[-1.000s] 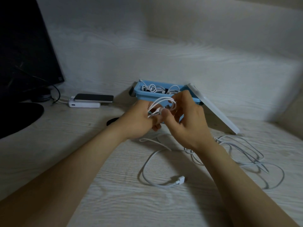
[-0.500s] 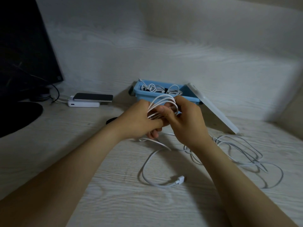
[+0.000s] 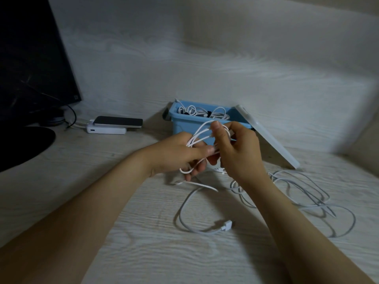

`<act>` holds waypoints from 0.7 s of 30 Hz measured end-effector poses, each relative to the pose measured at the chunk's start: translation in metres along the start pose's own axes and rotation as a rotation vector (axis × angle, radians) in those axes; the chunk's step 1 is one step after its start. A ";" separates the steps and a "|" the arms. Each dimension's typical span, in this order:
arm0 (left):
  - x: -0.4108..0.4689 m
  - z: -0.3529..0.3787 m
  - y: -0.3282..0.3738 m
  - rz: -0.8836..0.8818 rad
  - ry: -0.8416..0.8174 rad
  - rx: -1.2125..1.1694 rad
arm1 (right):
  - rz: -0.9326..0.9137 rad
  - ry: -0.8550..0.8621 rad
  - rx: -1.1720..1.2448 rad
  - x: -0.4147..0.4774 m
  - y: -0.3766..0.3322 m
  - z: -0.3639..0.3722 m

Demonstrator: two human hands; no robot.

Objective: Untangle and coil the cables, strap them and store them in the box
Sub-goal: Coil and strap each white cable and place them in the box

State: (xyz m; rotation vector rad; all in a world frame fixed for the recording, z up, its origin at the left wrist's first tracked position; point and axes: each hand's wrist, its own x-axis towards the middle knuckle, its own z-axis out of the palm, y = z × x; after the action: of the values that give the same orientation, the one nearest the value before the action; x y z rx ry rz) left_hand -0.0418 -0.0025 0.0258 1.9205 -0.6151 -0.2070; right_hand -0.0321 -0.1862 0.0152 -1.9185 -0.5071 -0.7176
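cable coil [image 3: 196, 134] in hand
Left hand [image 3: 174, 154] and right hand [image 3: 240, 148] fingers [image 3: 217, 132] both grip it, centre frame; monitor logo [image 3: 75, 97], upper left, unreadable.

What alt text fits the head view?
A person's left hand and right hand hold a partly coiled thin white cable above a pale wood-grain desk. Behind them an open light-blue plastic box holds coiled white cables, its flat white lid leaning against its right side; loose white cables lie tangled on the desk.
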 end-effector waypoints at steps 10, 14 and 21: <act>-0.001 0.005 0.005 0.064 0.171 0.048 | -0.127 -0.120 -0.157 0.002 0.011 -0.001; -0.002 0.005 0.005 0.018 0.175 0.057 | -0.096 -0.225 -0.027 0.001 0.010 -0.001; -0.004 0.009 0.009 -0.105 0.095 -0.082 | -0.179 -0.257 -0.070 0.000 0.006 0.001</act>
State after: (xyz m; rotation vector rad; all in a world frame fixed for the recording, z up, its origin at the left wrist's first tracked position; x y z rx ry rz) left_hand -0.0522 -0.0105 0.0295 1.8737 -0.4360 -0.2031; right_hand -0.0284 -0.1878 0.0111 -2.0619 -0.8315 -0.6103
